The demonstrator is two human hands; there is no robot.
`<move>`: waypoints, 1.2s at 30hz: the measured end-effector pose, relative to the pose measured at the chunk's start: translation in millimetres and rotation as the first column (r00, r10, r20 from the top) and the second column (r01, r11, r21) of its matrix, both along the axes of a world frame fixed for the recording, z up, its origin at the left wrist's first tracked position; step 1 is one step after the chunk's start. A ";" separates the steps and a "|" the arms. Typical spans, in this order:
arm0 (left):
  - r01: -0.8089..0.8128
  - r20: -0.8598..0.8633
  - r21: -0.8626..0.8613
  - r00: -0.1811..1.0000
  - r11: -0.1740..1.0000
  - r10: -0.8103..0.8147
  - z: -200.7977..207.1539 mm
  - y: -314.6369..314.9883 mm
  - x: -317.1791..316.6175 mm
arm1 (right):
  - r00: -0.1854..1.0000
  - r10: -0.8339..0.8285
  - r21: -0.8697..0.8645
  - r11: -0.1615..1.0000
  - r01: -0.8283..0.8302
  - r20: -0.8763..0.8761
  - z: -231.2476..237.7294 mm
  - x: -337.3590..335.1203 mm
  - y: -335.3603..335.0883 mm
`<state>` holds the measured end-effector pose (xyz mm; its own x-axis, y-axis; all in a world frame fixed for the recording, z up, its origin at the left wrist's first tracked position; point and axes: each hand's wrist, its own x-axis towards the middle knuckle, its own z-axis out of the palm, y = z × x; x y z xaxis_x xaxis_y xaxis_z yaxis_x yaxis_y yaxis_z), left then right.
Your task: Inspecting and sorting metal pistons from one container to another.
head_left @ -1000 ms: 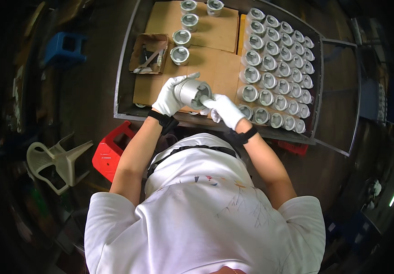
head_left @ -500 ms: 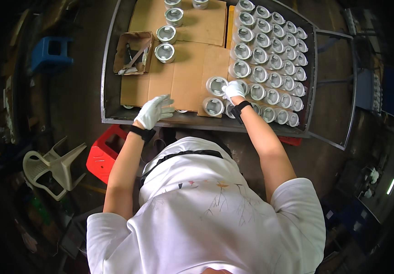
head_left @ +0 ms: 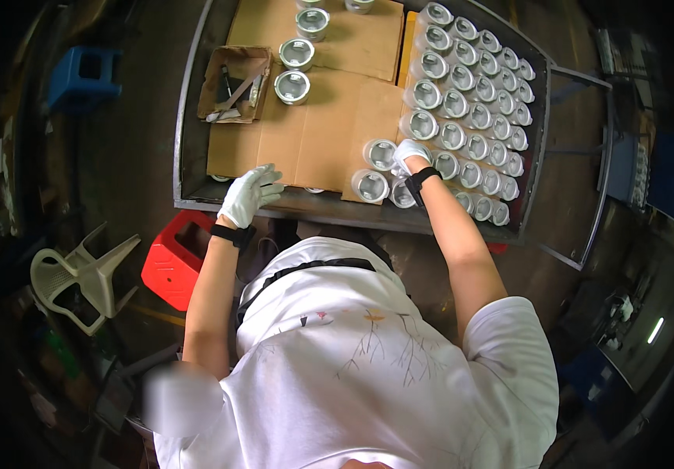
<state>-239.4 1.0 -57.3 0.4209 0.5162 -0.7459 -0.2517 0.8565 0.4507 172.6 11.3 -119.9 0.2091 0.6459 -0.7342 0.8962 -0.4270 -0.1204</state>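
Tight rows of metal cups (head_left: 424, 125) already fill the right side of the counter (head_left: 184, 129), a few stand apart at far left, the left hand (head_left: 249, 195) is empty, fingers apart, and the right hand's (head_left: 413, 154) grip among near cups cannot be told.

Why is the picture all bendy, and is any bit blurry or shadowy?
In the head view, straight edges bend and the corners go black, as wide fisheye pictures do; there, a smeary patch blurs part of the white shirt; the cardboard shows soft shadows beside metal cups; the left hand looks fairly clear.
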 end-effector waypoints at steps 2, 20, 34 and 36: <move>-0.006 0.008 0.011 1.000 1.000 0.006 -1.2 4.0 -1.4 | 0.999 0.041 0.075 0.996 -0.042 0.014 12.5 -2.9 11.5; -0.168 -0.090 0.037 0.981 0.985 0.170 52.6 -10.6 -78.0 | 0.995 -0.033 0.462 0.884 0.074 -0.097 -93.1 -181.9 139.8; 0.180 0.044 0.089 0.982 0.980 -0.184 62.2 44.5 32.7 | -0.285 -0.649 -0.676 0.495 0.546 -0.705 59.5 -102.0 21.6; 0.260 0.052 0.070 0.963 0.963 -0.264 74.4 44.0 56.3 | -0.317 -0.660 -0.704 0.469 0.533 -0.681 79.9 -103.8 7.2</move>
